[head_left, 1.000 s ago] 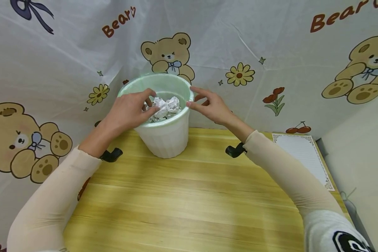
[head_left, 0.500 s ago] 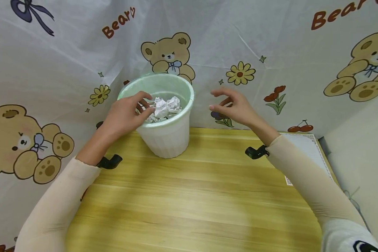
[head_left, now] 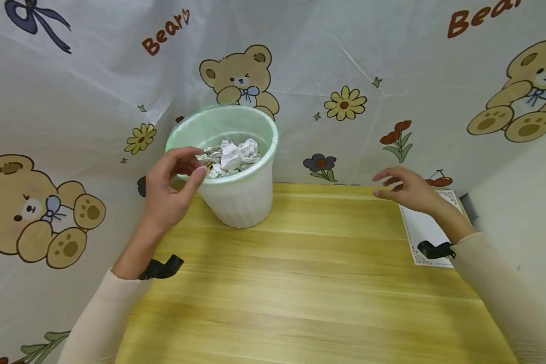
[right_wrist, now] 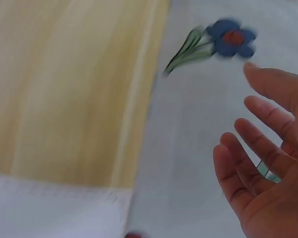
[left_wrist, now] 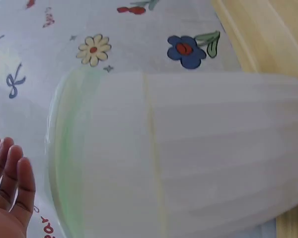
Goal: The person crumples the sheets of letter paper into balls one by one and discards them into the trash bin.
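A white bin (head_left: 241,199) with a pale green rim stands upright at the back of the table. Crumpled white paper balls (head_left: 238,153) lie inside it. Just left of the bin's front rim, my left hand (head_left: 168,189) hovers with loosely bent fingers and holds nothing. In the left wrist view the bin's side (left_wrist: 188,148) fills the middle, apart from the fingers (left_wrist: 25,186). Far to the right, my right hand (head_left: 407,189) hangs in the air near a sheet of lined paper (head_left: 425,227) with a patterned border. Its fingers (right_wrist: 238,163) are relaxed around nothing.
The wooden table (head_left: 300,283) runs back to a white cloth (head_left: 300,45) printed with bears and flowers. Black camera mounts (head_left: 161,268) sit at the wrists. A pale wall (head_left: 528,212) bounds the right side.
My right hand has let go of the bin's rim and swung right toward the lined sheet. The left hand has drawn back from above the paper balls, to the left and nearer.
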A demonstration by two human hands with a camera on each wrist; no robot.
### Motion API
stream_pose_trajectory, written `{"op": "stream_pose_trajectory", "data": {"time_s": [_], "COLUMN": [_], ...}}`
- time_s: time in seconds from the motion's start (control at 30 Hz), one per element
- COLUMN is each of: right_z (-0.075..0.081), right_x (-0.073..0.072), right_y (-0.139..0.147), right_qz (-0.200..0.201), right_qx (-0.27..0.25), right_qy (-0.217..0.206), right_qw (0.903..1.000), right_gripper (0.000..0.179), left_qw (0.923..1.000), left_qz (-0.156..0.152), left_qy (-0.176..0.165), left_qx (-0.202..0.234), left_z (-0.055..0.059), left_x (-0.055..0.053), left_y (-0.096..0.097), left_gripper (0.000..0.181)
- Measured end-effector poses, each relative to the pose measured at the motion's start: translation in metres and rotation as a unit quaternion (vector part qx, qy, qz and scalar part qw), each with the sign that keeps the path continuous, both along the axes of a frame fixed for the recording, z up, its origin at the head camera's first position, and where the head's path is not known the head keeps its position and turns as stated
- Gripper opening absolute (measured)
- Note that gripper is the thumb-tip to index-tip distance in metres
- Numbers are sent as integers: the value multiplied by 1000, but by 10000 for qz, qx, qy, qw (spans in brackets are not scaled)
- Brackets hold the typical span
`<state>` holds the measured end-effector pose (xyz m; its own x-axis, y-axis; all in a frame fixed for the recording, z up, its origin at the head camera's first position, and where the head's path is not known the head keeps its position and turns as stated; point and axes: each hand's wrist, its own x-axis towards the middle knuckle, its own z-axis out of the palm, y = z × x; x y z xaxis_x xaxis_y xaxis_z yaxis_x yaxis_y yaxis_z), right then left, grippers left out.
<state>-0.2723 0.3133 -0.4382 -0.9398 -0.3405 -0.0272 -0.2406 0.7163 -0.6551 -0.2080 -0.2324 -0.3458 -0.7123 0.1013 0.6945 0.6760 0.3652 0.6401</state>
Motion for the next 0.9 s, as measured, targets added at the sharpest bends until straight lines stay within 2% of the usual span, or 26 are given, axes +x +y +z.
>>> {"op": "stream_pose_trajectory", "data": {"time_s": [0.13,0.23,0.37,0.47,0.6,0.73,0.9], "right_z": [-26,-47,-72,-87,-104,-114,-117], "right_x": [10,17,27,35,46,53,57], "right_y": [50,83,122,144,165,175,175], "right_qz": [-104,-280,-490,-634,-854,-989,-1117], "right_qx": [537,869,1330,1579,1821,1834,1742], "right_qy": [-96,-242,-326,-384,-527,-682,-811], "right_qw": [9985,9955,9894,9847,9781,9757,9750], "right_gripper": [46,49,54,59,69,78,80], "left_qw": [9992,9983,9975,9957,9907,9838,9755], "left_qz": [-164,-308,-515,-628,-677,-758,-844], "left_qy": [-8,-48,-230,-590,-1139,-1587,-1998], "left_qx": [354,484,422,335,302,357,382], "left_z": [-12,-26,-53,-78,-114,-147,-175], "left_x": [15,24,36,45,54,60,63], "left_y": [10,17,29,38,46,51,55], "left_gripper": [30,27,25,27,27,27,27]}}
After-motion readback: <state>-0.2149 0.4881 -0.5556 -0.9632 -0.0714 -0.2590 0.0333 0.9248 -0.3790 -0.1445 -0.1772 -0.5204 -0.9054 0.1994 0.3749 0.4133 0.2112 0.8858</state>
